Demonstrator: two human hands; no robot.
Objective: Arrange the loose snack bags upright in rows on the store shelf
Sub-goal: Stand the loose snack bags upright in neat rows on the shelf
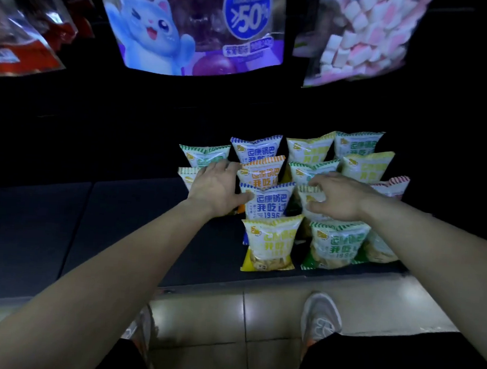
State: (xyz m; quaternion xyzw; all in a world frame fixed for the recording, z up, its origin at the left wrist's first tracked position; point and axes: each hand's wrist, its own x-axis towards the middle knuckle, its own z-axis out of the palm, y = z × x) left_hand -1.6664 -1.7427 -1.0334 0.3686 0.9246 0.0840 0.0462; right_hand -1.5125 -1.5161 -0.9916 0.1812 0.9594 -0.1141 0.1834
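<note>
The snack bags (336,245) are stood upright in rows on the dark shelf (119,219). The left hand (214,188) is spread flat, thumb against the blue-striped bag (268,203) beside it. A pale bag (307,197) is gripped by the curled right hand (337,199).

Snack bags (270,243) upright in rows on shelf (119,219), R part; hanging packs (195,28) above, behind; floor (227,313) in front.
</note>
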